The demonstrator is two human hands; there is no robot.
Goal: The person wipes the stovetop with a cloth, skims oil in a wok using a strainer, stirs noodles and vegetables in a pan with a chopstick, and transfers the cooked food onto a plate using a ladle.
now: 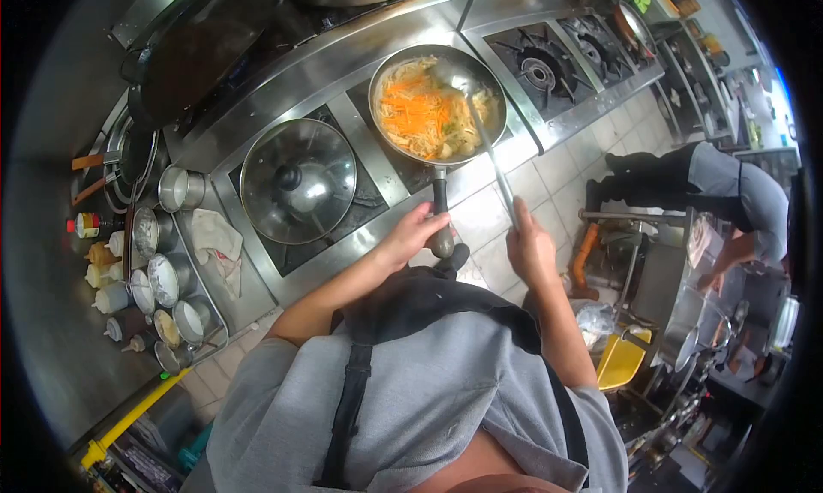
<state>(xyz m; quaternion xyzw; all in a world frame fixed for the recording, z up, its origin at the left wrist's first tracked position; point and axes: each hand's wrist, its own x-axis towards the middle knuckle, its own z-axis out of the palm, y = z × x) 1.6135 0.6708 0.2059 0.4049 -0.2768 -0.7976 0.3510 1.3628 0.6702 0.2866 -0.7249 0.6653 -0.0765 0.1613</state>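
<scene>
A frying pan (pixel 375 107) sits over a burner of the stove, holding noodle-like strands, a heap of shredded carrot (pixel 413 109) and some paler pieces. My left hand (pixel 417 238) is closed around the pan's dark handle (pixel 440 193). In my right hand (pixel 532 246) is the long metal handle of a ladle (pixel 491 150), which slants up into the right side of the pan. Its head rests among the food there, and glare partly hides its shape. Left of the pan, a wide pan under a glass lid (pixel 297 184) stands on the neighbouring burner.
Bare burners (pixel 538 70) lie to the right, and a large dark wok (pixel 193 60) is at upper left. Metal containers (pixel 163 279), squeeze bottles (pixel 110 298) and a cloth (pixel 214 249) line the left side. Another person (pixel 741 189) bends over a counter at right.
</scene>
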